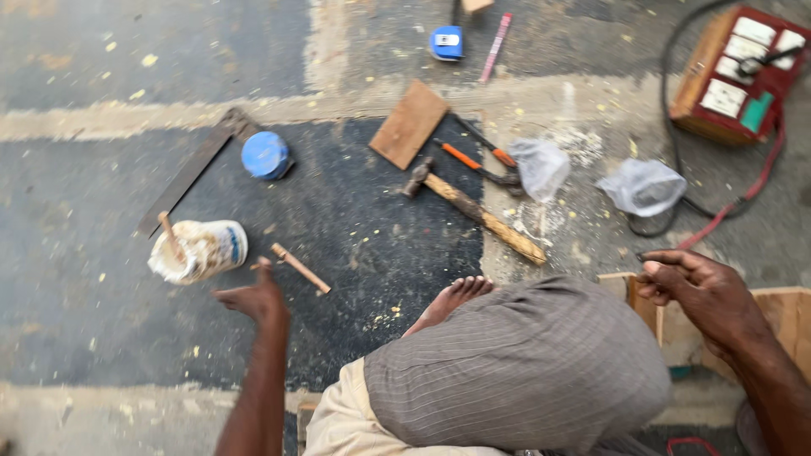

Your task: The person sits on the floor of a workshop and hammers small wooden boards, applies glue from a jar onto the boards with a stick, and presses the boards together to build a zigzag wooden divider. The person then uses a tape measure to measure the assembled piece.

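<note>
One small stick lies on the floor just beside the left hand, whose loosely curled fingers hold nothing. One tub lies near, and one hammer and two bags farther off. The right hand, fingers curled, rests on one board.

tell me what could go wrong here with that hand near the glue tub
1. The left hand hovers beside the tipped glue tub; a nudge could roll it and spill more.
2. The bare foot lies close to the hammer and might get knocked.
3. The small stick could be swept away.
</note>
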